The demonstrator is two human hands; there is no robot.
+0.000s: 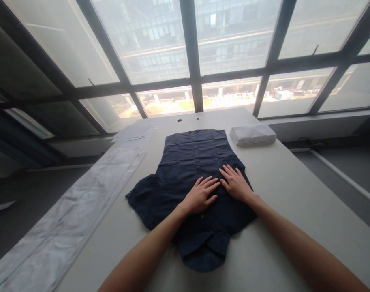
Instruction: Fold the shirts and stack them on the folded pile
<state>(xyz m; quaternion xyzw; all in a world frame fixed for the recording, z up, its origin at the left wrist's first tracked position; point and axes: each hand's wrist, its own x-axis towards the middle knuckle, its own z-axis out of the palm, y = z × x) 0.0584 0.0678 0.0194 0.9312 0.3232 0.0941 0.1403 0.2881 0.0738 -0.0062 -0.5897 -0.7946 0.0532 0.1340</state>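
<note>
A dark navy short-sleeved shirt (185,162) lies spread front side up on the white table, its collar toward me and its hem toward the window. My left hand (200,195) rests flat on the middle of the shirt, close to the button line, with fingers stretched out. Just to its right, my right hand (234,183) presses flat on the cloth near the shirt's side, fingers spread. The fingertips of both hands nearly meet. One sleeve spreads out at the left; the other lies partly under my right forearm.
A folded stack of white cloth (253,134) sits at the table's back right. Long white fabric (69,215) runs along the left edge, with white sheets (133,134) behind it. The white table (297,194) reaches to the large windows (227,36).
</note>
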